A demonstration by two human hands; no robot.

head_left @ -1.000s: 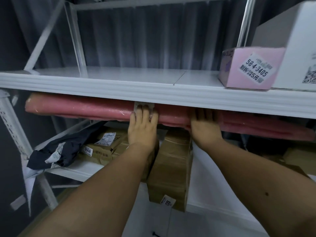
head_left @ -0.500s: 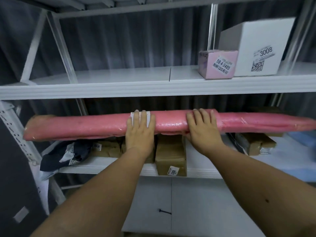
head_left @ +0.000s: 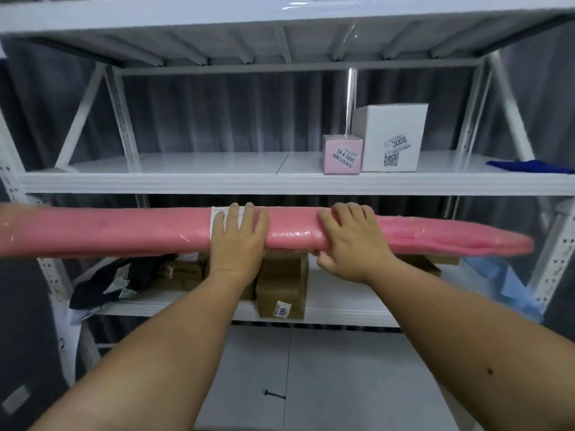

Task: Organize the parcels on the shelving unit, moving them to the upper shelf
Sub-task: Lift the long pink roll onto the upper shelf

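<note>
A long pink plastic-wrapped roll parcel stretches almost the full width of the view, held level in front of the shelving, just below the edge of the upper shelf. My left hand grips it near its middle, over a white label. My right hand grips it a little further right, thumb underneath. On the upper shelf stand a small pink box and a white box marked 3008. The lower shelf holds brown cardboard parcels and a dark mailer bag.
White uprights and diagonal braces frame the unit on both sides. A blue item lies at the upper shelf's right end, and pale blue wrapping sits at the lower shelf's right end. Another shelf lies overhead. Grey curtain hangs behind.
The pink roll has come out from under the upper shelf and away from the lower shelf, still in both hands. The view has pulled back, showing more of the unit.
</note>
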